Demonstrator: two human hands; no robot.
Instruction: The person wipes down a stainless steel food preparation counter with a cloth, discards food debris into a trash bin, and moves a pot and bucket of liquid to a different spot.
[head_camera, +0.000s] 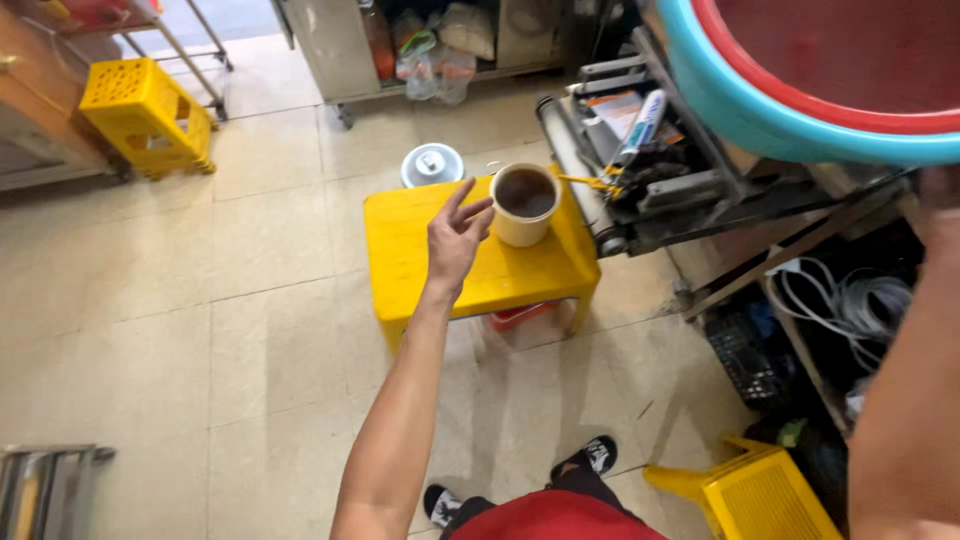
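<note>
My left hand (457, 235) reaches out over a low yellow stool (420, 255), fingers spread and empty, just left of a cream bucket (523, 205) holding dark liquid that stands on the stool's far right corner. My right forearm (910, 400) rises at the right edge of the view; the hand itself is barely seen near a large teal basin (760, 110) with a red basin nested inside it, up close at the top right. I cannot tell how that hand grips.
A round metal lid (432, 164) lies on the tiled floor behind the stool. A roller machine (640, 170) stands to the right, cables and a black crate below it. Other yellow stools sit at the far left (148, 115) and near right (760, 495).
</note>
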